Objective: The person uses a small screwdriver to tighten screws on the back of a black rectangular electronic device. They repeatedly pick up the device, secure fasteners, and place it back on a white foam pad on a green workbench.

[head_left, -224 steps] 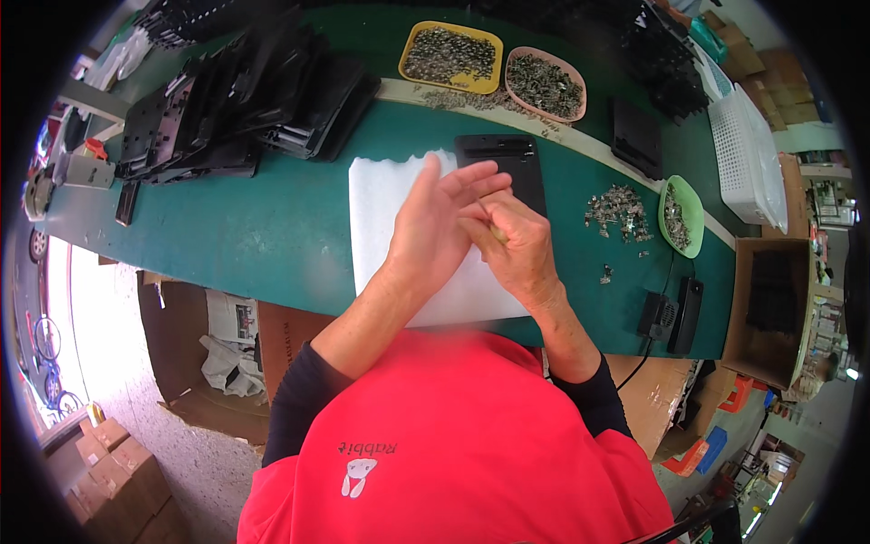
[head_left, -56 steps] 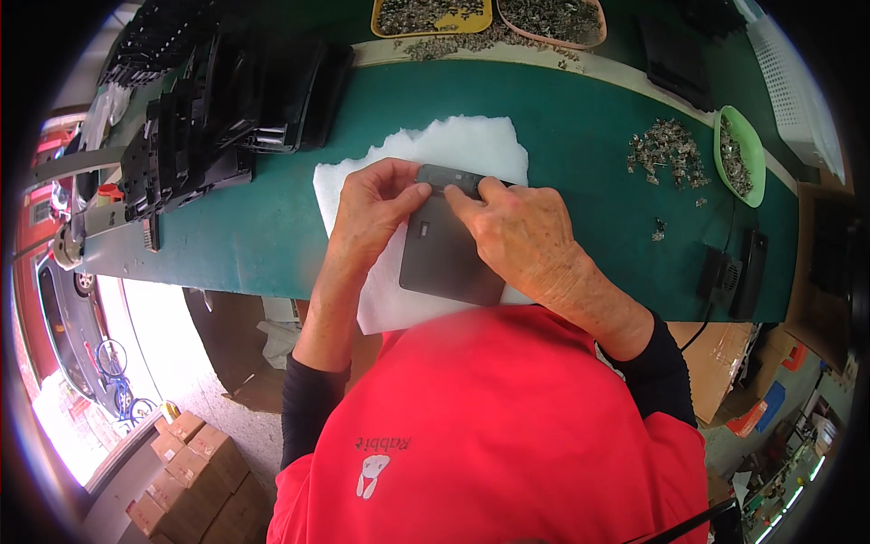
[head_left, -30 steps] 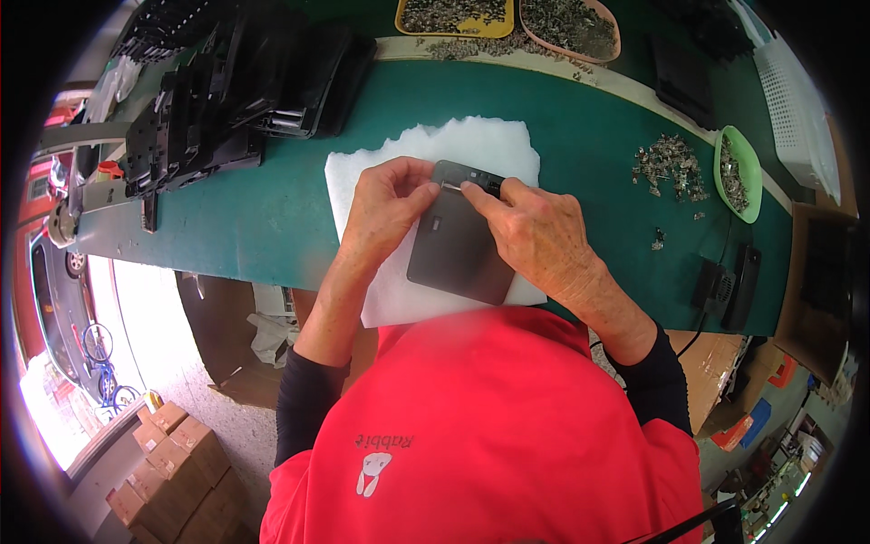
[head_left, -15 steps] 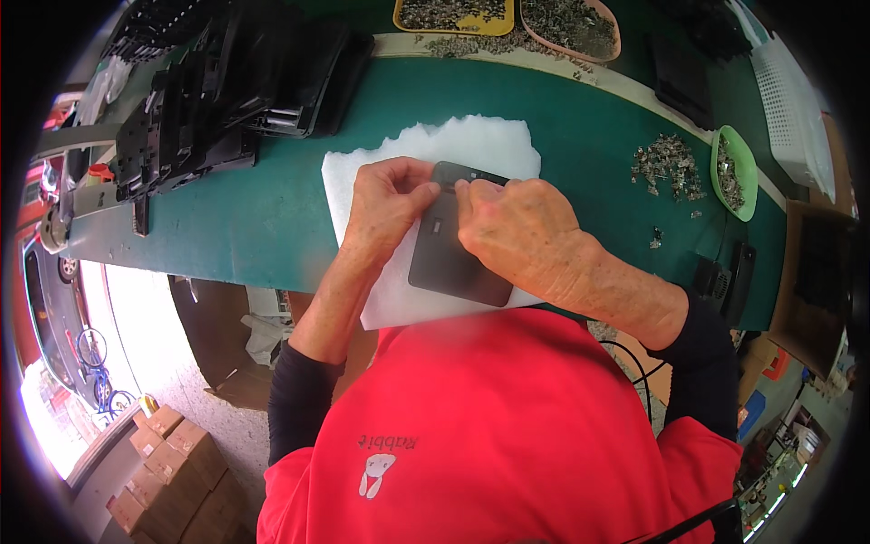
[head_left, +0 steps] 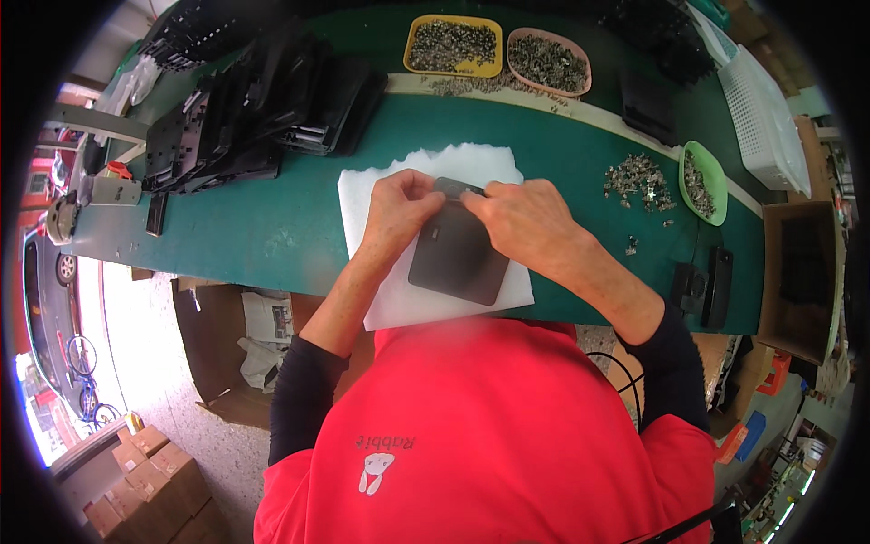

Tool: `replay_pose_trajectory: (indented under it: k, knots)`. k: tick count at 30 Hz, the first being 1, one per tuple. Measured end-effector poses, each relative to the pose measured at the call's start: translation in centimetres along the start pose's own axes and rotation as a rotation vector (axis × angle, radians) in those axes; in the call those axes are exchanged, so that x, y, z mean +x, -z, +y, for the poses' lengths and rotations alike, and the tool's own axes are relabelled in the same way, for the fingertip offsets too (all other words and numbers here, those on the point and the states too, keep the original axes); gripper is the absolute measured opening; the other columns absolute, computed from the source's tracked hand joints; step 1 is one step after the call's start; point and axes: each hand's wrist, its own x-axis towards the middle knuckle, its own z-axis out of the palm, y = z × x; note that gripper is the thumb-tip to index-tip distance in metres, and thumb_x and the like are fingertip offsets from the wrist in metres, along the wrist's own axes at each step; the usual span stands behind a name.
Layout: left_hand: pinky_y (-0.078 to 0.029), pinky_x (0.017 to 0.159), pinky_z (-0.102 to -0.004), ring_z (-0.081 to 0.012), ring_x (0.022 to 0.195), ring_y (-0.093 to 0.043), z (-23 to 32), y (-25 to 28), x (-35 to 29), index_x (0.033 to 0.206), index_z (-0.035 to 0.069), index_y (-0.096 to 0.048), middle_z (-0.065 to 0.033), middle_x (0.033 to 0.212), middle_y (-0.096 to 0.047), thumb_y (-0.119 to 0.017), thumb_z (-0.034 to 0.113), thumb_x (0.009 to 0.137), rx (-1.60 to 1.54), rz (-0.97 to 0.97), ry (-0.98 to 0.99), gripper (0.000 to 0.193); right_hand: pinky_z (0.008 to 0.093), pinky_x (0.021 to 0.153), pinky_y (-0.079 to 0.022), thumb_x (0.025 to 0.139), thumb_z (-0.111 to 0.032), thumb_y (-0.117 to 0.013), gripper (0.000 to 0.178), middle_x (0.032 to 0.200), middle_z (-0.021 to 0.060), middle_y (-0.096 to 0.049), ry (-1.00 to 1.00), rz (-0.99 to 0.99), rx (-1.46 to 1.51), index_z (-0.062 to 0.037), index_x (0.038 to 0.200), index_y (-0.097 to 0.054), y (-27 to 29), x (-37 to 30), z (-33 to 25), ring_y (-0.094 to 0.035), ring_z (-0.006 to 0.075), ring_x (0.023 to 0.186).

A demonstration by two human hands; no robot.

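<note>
Both hands meet at the far edge of a dark grey panel (head_left: 458, 254) — left hand (head_left: 399, 210) pinching its corner, right hand (head_left: 526, 218) gripping beside it. Under them lies a white foam sheet (head_left: 390, 304) on the green bench (head_left: 272, 231); small metal parts (head_left: 639, 174) sit right of the right hand.
</note>
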Motion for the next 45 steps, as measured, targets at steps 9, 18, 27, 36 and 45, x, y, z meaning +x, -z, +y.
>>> replay_pose_trajectory:
  k: [9, 18, 27, 36, 45]
  knots:
    - [-0.05, 0.062, -0.024, -0.0092, 0.07, -0.061, 8.3, 0.4, -4.5, 0.101, 0.004, -0.07, -0.0009, 0.079, -0.065, -0.068, -0.004, 0.083, 0.285, 0.08, -0.559, 0.02, 0.0207, 0.054, -0.042, 0.095, -0.007, -0.06, 0.024, 0.068, 0.0001, -0.059, -0.255, 0.528, 0.719, -0.0011, 0.116, -0.069, 2.0, -6.3, 4.2, -0.054, 0.0041, 0.061]
    - [-0.048, 0.081, -0.0402, -0.0269, 0.098, -0.059, -0.1, -3.5, -6.5, 0.099, 0.006, -0.069, -0.0075, 0.103, -0.063, -0.066, 0.007, 0.069, 1.04, 0.133, -1.089, 0.031, 0.0238, 0.05, -0.039, 0.095, -0.008, -0.06, 0.013, 0.064, 0.0009, -0.057, -0.248, 0.347, 0.843, 0.0013, 0.098, -0.068, -2.8, -6.4, 2.3, -0.051, 0.0044, 0.058]
    - [-0.047, 0.086, -0.0414, -0.0295, 0.099, -0.06, -1.7, -4.5, -5.9, 0.112, 0.005, -0.063, -0.0103, 0.108, -0.062, -0.08, 0.011, 0.071, 0.761, 0.249, -0.785, 0.044, 0.0396, 0.056, -0.047, 0.089, -0.007, -0.063, 0.011, 0.071, 0.0165, -0.062, -0.1, 0.253, 0.462, 0.0008, 0.083, -0.062, -4.7, -4.8, 2.4, -0.062, 0.0337, 0.063]
    - [-0.046, 0.083, -0.0401, -0.0277, 0.095, -0.06, -2.3, -4.9, -5.5, 0.103, 0.005, -0.067, -0.0074, 0.101, -0.063, -0.08, 0.013, 0.071, 0.858, 0.271, -0.87, 0.035, 0.0494, 0.062, -0.052, 0.083, -0.007, -0.057, 0.007, 0.071, 0.0194, -0.064, -0.051, 0.095, 0.366, -0.0006, 0.081, -0.06, -3.7, -3.5, 2.0, -0.064, 0.042, 0.069]
    - [-0.049, 0.077, -0.0372, -0.0253, 0.089, -0.061, -2.5, -5.1, -5.6, 0.096, 0.005, -0.068, -0.0054, 0.094, -0.064, -0.079, 0.015, 0.072, 0.925, 0.281, -0.902, 0.028, 0.0413, 0.053, -0.049, 0.09, -0.009, -0.063, 0.014, 0.069, 0.0138, -0.061, 0.021, 0.211, 0.284, -0.0016, 0.078, -0.062, -5.9, -4.7, 1.9, -0.063, 0.0343, 0.061]
